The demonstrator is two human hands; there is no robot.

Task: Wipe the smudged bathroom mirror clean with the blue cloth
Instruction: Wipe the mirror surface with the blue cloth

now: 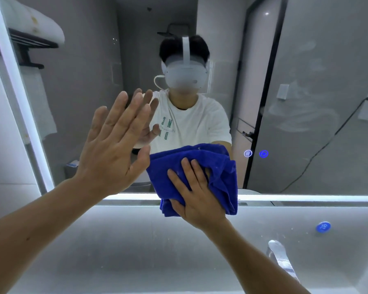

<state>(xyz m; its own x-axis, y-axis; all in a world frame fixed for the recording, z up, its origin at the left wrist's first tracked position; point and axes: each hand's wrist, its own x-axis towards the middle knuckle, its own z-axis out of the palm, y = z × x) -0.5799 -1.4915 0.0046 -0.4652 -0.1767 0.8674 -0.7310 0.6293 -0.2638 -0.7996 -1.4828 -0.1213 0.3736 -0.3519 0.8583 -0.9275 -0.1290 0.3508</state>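
Note:
The bathroom mirror [98, 39] fills the upper part of the head view, with white smudge streaks [302, 107] on its right side. My right hand [197, 194] presses the bunched blue cloth [219, 166] flat against the glass at the mirror's lower edge, near the middle. My left hand [113, 149] is spread open with its fingers apart, palm toward the glass just left of the cloth; its reflection shows right behind it. It holds nothing.
A lit strip [306, 197] runs along the mirror's bottom edge, and another along its left edge. Two glowing touch icons [255, 153] sit on the glass right of the cloth. Below lie the pale counter [136, 240], a chrome tap [282, 259] and a small blue cap [323, 227].

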